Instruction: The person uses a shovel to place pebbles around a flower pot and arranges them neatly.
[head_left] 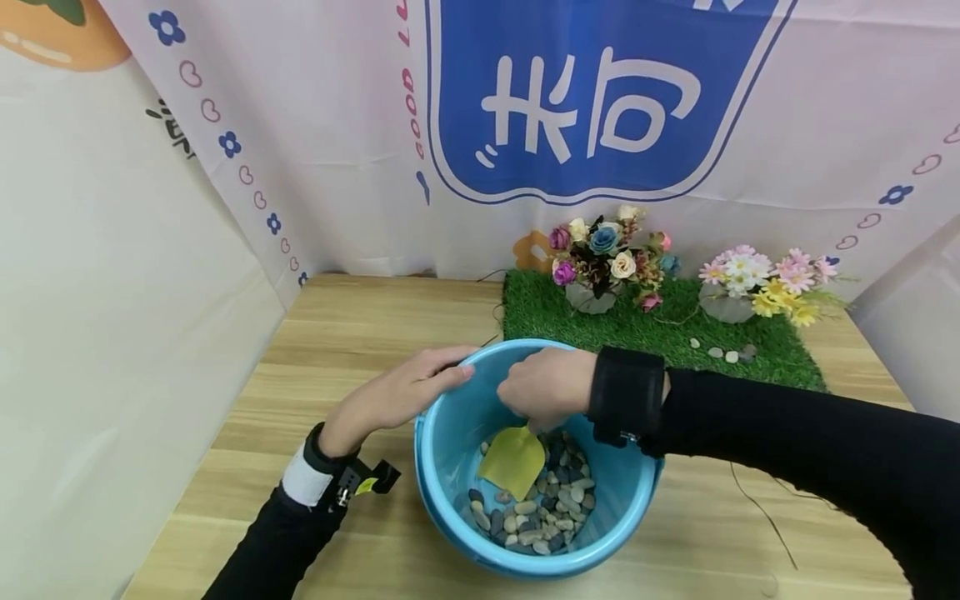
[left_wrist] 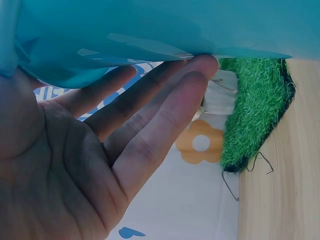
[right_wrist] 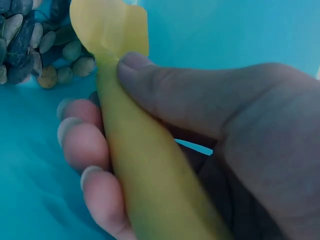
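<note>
A blue bucket (head_left: 442,533) stands on the wooden table with pebbles (head_left: 551,521) across its bottom. Down inside it, my right hand (head_left: 547,387) grips the handle of a yellow toy shovel (head_left: 512,462). Thumb and curled fingers wrap the handle (right_wrist: 145,165) in the right wrist view. The shovel's blade (right_wrist: 111,25) sits close beside the pebbles. At the bucket's left rim rests my left hand (head_left: 405,392). In the left wrist view its fingers (left_wrist: 155,135) are nearly straight, with fingertips against the bucket's outer wall (left_wrist: 165,30).
Behind the bucket lies a green turf mat (head_left: 540,308), bearing a pot of mixed flowers (head_left: 611,258) and a pot of pastel flowers (head_left: 772,279). Several loose stones (head_left: 723,354) are on the mat's right part. A printed cloth (head_left: 360,150) hangs along the table's back edge.
</note>
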